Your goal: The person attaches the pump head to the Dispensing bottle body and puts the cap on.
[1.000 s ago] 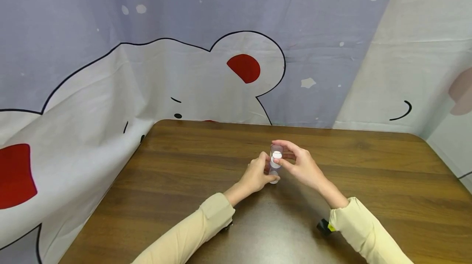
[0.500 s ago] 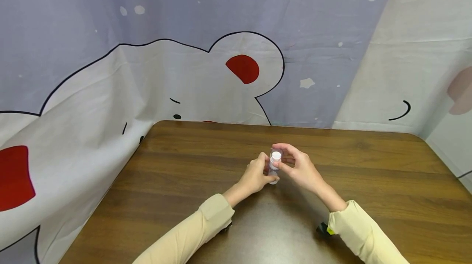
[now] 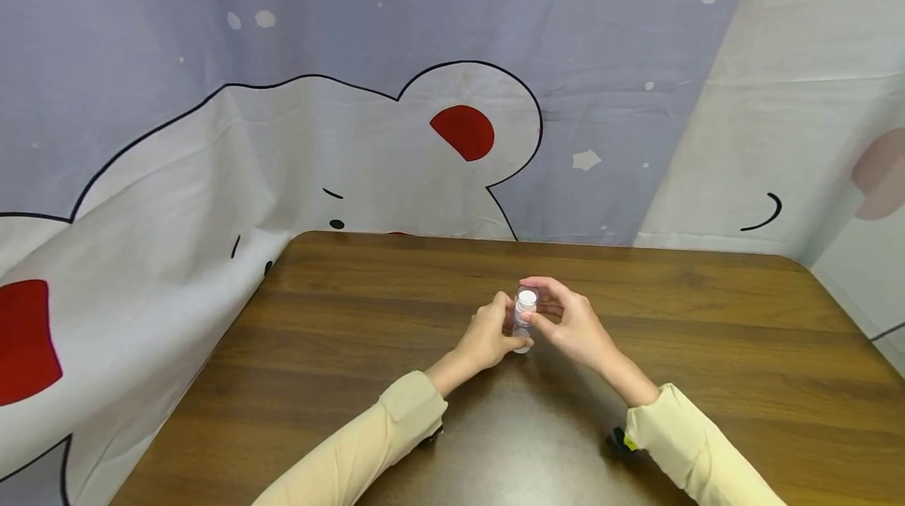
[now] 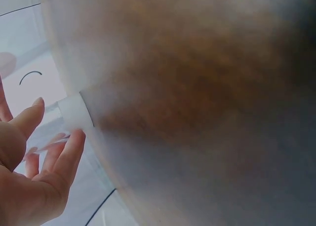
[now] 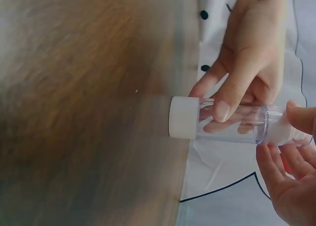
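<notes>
A clear bottle (image 5: 232,132) with a white base (image 5: 184,118) stands upright on the table, seen sideways in the right wrist view. My left hand (image 3: 486,337) grips it low, the thumb across its clear wall near the base. White fittings (image 5: 278,130) top the bottle, inside a clear cap (image 3: 526,291). With thumb and fingertips my right hand (image 3: 576,327) pinches that cap from the right. In the left wrist view, fingers of my left hand (image 4: 42,186) lie against the white base at the left edge.
The brown wood-grain table (image 3: 339,309) spreads around both hands. A patterned curtain (image 3: 297,152) hangs right behind its far edge. Dark gear with a yellow patch (image 3: 625,441) shows under the right sleeve.
My right hand has come down slightly with the clear cap, which now sits lower around the white top. The left hand keeps its grip on the bottle. The head view has shifted slightly.
</notes>
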A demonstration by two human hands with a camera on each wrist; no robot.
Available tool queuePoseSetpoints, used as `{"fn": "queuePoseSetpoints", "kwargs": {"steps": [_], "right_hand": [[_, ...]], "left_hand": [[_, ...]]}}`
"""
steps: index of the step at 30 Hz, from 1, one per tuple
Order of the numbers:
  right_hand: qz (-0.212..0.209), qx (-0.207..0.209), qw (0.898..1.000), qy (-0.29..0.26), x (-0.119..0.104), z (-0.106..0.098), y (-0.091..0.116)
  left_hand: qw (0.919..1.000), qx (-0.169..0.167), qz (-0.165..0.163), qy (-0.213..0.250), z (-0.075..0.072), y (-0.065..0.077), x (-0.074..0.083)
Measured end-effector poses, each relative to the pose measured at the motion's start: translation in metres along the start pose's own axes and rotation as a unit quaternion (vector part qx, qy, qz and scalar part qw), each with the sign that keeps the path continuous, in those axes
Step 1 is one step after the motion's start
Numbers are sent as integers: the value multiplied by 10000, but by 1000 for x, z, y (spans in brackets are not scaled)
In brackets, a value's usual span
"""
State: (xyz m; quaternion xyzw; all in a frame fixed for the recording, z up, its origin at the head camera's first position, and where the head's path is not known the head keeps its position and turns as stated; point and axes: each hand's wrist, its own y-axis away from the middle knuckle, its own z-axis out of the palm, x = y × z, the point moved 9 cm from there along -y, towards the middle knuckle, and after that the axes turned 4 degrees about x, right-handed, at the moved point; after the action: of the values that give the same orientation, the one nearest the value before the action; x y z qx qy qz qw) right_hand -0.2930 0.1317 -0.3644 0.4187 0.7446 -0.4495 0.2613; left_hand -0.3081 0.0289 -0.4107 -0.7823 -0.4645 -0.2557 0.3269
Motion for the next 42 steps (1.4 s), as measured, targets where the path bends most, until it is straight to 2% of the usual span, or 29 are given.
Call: {"fn": "queuePoseSetpoints", "kwargs": {"steps": [6, 15, 28, 38, 42], "right_hand": [[-160, 43, 9999, 1, -2, 1, -2], [-105, 123, 9999, -6, 3, 0, 1], [-285, 232, 9993, -29, 1, 0, 4], [-213, -52, 9998, -17, 1, -1, 0], [-371, -211, 9989, 202, -2, -3, -1]], "left_hand": [[10000, 51, 20, -6, -4, -1, 0], [10000, 58, 46, 34, -3, 0, 3], [9999, 17, 73, 77, -3, 1, 5], [9998, 35, 154, 137, -4, 2, 5], [9997, -94, 208, 67, -3, 2, 6]]}}
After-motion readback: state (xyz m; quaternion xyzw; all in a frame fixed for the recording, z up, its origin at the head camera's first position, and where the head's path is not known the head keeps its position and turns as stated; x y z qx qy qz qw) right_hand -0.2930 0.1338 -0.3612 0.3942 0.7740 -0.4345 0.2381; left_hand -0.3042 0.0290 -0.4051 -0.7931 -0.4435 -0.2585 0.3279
